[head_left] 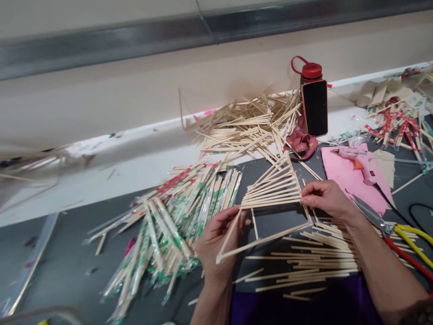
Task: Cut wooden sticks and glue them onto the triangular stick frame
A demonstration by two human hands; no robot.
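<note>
The left hand [213,241] and right hand [326,198] are pinching the left and right edges of the chopstick frame [270,203] above the tabletop [77,239]; probably light, stiff, fragile-jointed, it is favouring edge holds.

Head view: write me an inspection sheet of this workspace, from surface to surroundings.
Surface: dark tabletop, partly covered.
Work in hand: stick frame, slats fanned across its upper part.
Clutter: wrapped sticks at left, loose sticks at centre front, stick heap towards the wall.
Hands: left hand and right hand each grip the frame.
Cables: black cord from the pink glue gun, running towards a red-and-yellow-handled tool.
Surroundings: red-capped bottle, phone propped against it.
</note>
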